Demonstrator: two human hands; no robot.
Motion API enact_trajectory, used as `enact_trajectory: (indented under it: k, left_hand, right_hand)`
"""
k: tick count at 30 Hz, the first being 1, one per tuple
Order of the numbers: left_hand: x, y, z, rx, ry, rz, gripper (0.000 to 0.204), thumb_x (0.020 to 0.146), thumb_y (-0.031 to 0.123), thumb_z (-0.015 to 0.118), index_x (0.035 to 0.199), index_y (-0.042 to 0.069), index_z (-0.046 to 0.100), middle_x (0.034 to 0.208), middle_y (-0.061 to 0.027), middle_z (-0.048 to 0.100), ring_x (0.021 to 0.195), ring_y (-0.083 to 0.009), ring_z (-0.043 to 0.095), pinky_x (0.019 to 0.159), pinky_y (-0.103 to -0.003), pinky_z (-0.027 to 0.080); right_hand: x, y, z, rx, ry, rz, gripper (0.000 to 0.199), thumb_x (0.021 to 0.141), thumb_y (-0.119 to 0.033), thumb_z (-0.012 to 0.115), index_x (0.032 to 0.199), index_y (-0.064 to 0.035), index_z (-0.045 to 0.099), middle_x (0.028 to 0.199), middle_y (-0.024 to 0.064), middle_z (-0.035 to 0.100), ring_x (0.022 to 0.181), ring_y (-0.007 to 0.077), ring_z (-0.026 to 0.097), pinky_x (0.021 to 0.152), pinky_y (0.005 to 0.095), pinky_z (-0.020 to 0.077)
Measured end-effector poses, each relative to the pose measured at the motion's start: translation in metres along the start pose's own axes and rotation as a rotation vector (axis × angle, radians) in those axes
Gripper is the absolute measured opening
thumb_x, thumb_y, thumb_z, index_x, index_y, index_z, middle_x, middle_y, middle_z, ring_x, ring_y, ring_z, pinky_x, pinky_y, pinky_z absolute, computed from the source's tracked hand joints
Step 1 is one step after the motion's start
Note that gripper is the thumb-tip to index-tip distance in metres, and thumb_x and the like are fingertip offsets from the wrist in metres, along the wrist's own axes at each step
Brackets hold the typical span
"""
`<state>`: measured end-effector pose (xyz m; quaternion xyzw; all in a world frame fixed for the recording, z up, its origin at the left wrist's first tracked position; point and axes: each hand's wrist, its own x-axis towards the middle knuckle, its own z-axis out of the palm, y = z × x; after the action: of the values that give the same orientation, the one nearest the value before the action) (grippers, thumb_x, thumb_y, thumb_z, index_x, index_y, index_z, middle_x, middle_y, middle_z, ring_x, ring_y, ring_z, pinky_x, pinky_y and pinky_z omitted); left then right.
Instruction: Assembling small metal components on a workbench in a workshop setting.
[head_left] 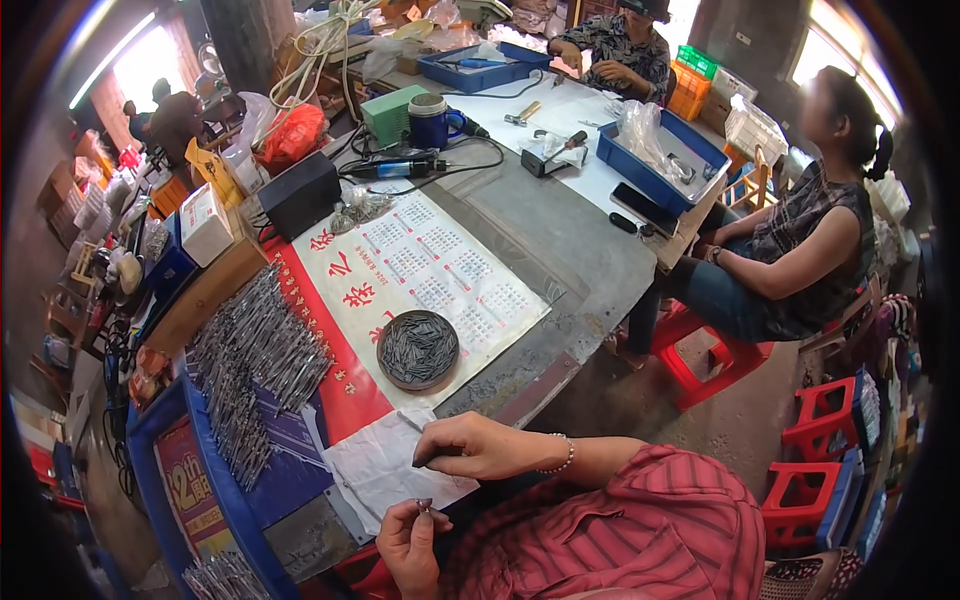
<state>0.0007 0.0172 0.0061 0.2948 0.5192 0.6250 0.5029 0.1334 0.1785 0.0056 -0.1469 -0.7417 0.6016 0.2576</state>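
Note:
My left hand [409, 545] is at the table's near edge, pinching a small metal part [424, 504] between thumb and forefinger. Just above it, my right hand [470, 447] is closed with its fingertips pointing down. Whatever sits between those fingertips is too small to make out. Both hands are over or beside a crumpled white cloth or paper [375, 470]. A little beyond them, a round dish [420, 385] of small dark metal pins rests on a red-and-white calendar sheet [440, 250]. To the left lies a large pile of thin metal rods [255, 355].
At lower left stands a blue tray [205, 465] with more metal rods. A black box [300, 195], blue mug [430, 125] and corded rotary tool [395, 168] stand farther back. A blue tray [662, 160] is at right. One person [800, 225] sits right, another [620, 55] opposite.

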Motion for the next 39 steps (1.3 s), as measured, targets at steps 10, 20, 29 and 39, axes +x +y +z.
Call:
enact_trajectory:
  k: [10,20,29,39]
  left_hand:
    - [0.007,-0.007,-0.002,0.113,0.071,0.033,0.009,0.090,0.000,0.051,0.097,-0.001,0.055,0.071,-0.0069,0.059,0.061,-0.0127,0.056,0.057,-0.023,0.045]
    - [0.016,-0.019,-0.020,0.024,-0.078,-0.013,0.015,0.092,0.004,0.055,0.106,-0.001,0.058,0.081,-0.0018,0.062,0.073,-0.0060,0.056,0.065,-0.020,0.045]
    - [0.015,-0.021,-0.025,0.126,-0.171,0.079,0.017,0.092,0.002,0.054,0.108,-0.002,0.057,0.097,-0.0061,0.060,0.082,-0.0088,0.059,0.071,-0.021,0.049]
    - [0.017,-0.019,-0.024,0.164,-0.174,0.081,0.018,0.091,0.001,0.055,0.108,-0.003,0.057,0.096,-0.0061,0.061,0.082,-0.0085,0.059,0.071,-0.021,0.049]
  right_hand:
    - [-0.002,-0.009,-0.004,-0.031,0.004,-0.031,0.020,0.076,0.002,0.060,0.095,-0.0007,0.063,0.085,0.0106,0.061,0.080,0.0223,0.061,0.071,0.0323,0.0472]
    - [-0.008,-0.017,0.011,0.368,0.112,0.328,0.019,0.082,0.006,0.058,0.099,-0.0003,0.054,0.088,0.0007,0.057,0.078,0.0053,0.054,0.067,0.0194,0.0439]
    - [-0.006,-0.010,0.018,0.455,0.040,0.305,0.018,0.078,0.009,0.053,0.095,0.0016,0.051,0.089,0.0022,0.052,0.081,0.0061,0.051,0.070,0.0202,0.0429]
    - [-0.007,-0.004,0.014,0.456,0.017,0.269,0.017,0.076,0.010,0.052,0.092,0.0022,0.051,0.085,0.0022,0.052,0.077,0.0057,0.050,0.067,0.0200,0.0417]
